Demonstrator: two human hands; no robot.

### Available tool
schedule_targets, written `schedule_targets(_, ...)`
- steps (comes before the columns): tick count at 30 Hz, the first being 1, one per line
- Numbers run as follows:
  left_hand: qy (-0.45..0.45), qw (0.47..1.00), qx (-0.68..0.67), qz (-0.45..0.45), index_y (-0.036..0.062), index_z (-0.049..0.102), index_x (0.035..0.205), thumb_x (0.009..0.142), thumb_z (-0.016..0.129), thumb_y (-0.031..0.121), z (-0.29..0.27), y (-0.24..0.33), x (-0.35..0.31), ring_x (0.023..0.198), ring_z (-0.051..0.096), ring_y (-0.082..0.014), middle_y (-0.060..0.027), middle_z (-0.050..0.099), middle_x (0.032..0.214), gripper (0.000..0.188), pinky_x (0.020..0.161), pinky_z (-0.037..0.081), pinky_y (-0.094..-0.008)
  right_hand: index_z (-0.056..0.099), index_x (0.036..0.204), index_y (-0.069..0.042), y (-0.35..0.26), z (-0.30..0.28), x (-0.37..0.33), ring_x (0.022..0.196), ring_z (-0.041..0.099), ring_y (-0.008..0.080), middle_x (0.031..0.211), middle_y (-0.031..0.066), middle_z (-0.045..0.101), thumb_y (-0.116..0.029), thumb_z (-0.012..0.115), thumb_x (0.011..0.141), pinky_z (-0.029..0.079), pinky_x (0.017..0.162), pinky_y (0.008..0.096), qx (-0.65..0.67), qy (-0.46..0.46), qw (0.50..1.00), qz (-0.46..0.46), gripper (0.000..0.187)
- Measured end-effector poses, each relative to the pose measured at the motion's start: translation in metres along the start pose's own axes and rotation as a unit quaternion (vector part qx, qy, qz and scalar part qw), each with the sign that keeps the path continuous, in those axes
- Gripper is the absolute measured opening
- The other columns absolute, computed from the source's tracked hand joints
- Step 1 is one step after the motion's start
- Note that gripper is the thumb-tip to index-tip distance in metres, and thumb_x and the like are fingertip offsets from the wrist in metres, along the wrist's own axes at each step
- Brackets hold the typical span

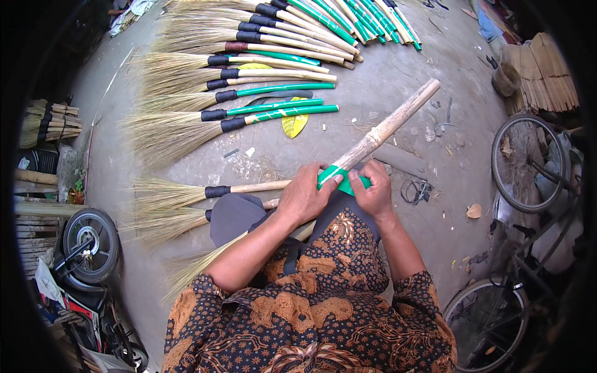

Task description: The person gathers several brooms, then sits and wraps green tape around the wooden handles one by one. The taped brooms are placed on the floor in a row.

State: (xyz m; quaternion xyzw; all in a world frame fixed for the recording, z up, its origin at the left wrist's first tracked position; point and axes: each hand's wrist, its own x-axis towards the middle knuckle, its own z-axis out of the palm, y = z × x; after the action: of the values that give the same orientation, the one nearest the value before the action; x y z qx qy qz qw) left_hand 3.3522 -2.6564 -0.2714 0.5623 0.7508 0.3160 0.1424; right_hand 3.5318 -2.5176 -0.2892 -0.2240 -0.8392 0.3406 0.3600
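Observation:
A straw broom lies slantwise across my lap, its pale bamboo handle (398, 121) pointing up to the right. The bristles (202, 267) of what appears to be the same broom show beyond my left forearm. Partway down the handle sits a green plastic strip (334, 176), its loose end stretching to the right. My left hand (305, 194) is closed round the handle, with the thumb pressed on the green strip. Opposite it, my right hand (375, 191) pinches the strip's other end between thumb and fingers. My forearms and shirt hide the middle of the broom.
Several finished-looking brooms (280, 115) fan out on the concrete floor, beyond two plainer brooms (249, 188) at my left. A yellow leaf (295, 125) lies among them. At right stand a bicycle (528, 165) and a bamboo bundle (541, 71); at left, a motorcycle wheel (90, 245).

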Motion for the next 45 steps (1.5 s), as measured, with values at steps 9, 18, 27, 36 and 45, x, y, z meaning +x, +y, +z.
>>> schedule_targets(9,-0.128,0.945,-0.246,-0.170,-0.0006,0.060,0.119,0.116,0.041,0.050,-0.001,0.002,0.001,0.078,0.065,-0.0191,-0.0064,0.067,0.086,0.054,0.072,0.052,-0.0341,0.059,0.075,-0.005,0.000,-0.002,0.001,0.070,0.053,0.0332,0.074,0.0112,0.055,-0.021,0.081,0.091,0.040,0.070,0.0446,-0.062,-0.008,0.998,0.020,0.031)
schedule_targets(18,-0.256,0.832,-0.429,-0.242,0.0069,0.059,0.121,0.117,0.038,0.049,-0.005,-0.008,-0.006,0.075,0.064,-0.0160,-0.0052,0.065,0.083,0.048,0.073,0.054,-0.0331,0.059,0.076,-0.005,0.000,-0.003,0.000,0.071,0.054,0.0321,0.076,0.0112,0.056,-0.019,0.082,0.090,0.041,0.069,0.0446,-0.051,0.009,0.999,0.009,0.030)
schedule_targets(27,-0.271,0.778,-0.477,-0.306,0.0013,0.058,0.120,0.114,0.048,0.050,-0.012,-0.003,-0.001,0.078,0.066,-0.0224,-0.0098,0.065,0.082,0.050,0.076,0.054,-0.0392,0.059,0.074,-0.005,0.000,-0.002,0.001,0.070,0.054,0.0316,0.074,0.0109,0.055,-0.019,0.084,0.088,0.040,0.068,0.0445,-0.018,0.033,0.999,-0.028,0.031)
schedule_targets(36,-0.156,0.929,-0.272,-0.197,0.0009,0.062,0.118,0.107,0.059,0.054,-0.010,-0.001,-0.001,0.080,0.072,-0.0293,-0.0161,0.069,0.082,0.054,0.075,0.056,-0.0461,0.060,0.074,-0.006,-0.004,-0.006,0.001,0.071,0.055,0.0322,0.078,0.0117,0.057,-0.019,0.083,0.089,0.041,0.068,0.0436,0.027,0.036,0.999,-0.013,0.030)
schedule_targets(45,-0.035,0.992,-0.094,-0.082,0.0017,0.063,0.117,0.104,0.063,0.055,-0.012,0.009,0.004,0.085,0.069,-0.0490,-0.0221,0.072,0.086,0.055,0.079,0.056,-0.0516,0.059,0.076,-0.006,-0.003,-0.007,0.001,0.073,0.055,0.0329,0.078,0.0120,0.058,-0.021,0.081,0.091,0.040,0.073,0.0435,-0.012,-0.004,1.000,0.001,0.031)
